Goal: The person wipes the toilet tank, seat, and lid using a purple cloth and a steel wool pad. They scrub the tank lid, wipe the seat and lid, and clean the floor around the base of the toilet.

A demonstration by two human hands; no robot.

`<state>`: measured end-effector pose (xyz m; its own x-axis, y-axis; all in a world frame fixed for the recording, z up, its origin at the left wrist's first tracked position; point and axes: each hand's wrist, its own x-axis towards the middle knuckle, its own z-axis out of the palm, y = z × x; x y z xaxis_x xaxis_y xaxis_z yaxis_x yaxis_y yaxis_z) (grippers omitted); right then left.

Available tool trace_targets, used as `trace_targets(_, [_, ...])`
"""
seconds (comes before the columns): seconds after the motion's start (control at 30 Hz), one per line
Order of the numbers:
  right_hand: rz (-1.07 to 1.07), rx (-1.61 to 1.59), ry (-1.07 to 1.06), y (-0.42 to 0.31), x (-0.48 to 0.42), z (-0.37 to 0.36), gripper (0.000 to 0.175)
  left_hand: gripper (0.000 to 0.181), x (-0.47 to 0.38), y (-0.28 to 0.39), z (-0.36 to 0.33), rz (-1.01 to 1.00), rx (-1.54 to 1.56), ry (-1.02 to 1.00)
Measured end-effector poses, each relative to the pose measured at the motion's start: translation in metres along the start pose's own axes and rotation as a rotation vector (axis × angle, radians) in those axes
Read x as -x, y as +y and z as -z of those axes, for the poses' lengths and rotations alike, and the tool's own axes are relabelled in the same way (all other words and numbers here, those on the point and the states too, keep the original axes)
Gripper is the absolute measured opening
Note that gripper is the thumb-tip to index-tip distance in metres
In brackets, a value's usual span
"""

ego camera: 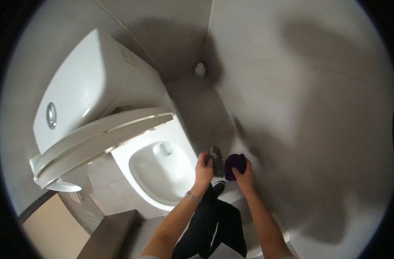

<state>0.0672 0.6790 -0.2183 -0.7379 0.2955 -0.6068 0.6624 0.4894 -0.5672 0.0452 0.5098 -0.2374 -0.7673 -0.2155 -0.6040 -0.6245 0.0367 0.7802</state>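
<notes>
My left hand (pixel 204 166) grips a grey, rough-textured wad (pixel 218 163); whether it is a scouring pad or a bundled cloth I cannot tell. In my right hand (pixel 244 176) is a dark purple cloth (pixel 233 165), bunched up, with my thumb on its near side. The two things are held close side by side, with a narrow gap between them, over the floor just right of a white toilet bowl (pixel 142 191). A bracelet or watch band (pixel 193 196) circles my left wrist.
The toilet's lid and seat (pixel 103 142) are raised against its cistern (pixel 77 81), which has a flush button (pixel 51 115). A small white bottle (pixel 200 69) stands in the far corner. A tiled wall (pixel 313 129) rises at right. A brown ledge (pixel 109 233) lies lower left.
</notes>
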Motion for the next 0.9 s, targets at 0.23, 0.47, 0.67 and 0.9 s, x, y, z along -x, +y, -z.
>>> trace_targets(0.23, [-0.012, 0.001, -0.147, 0.036, -0.08, -0.018, 0.057, 0.027, -0.123, -0.037, -0.075, -0.157, -0.382, 0.289])
trace_targets(0.47, [0.232, 0.004, -0.197, 0.051, -0.149, -0.051, 0.07, 0.03, -0.155, -0.018, -0.096, -0.225, -0.448, 0.276])
trace_targets(0.67, [0.092, -0.788, -0.366, 0.008, -0.18, -0.069, 0.067, 0.029, -0.167, 0.002, -0.103, -0.27, -0.639, -0.029])
trace_targets(0.9, [0.058, -0.521, -0.367, 0.008, -0.185, -0.076, 0.058, 0.03, -0.266, 0.075, -0.091, -0.235, -0.901, 0.015])
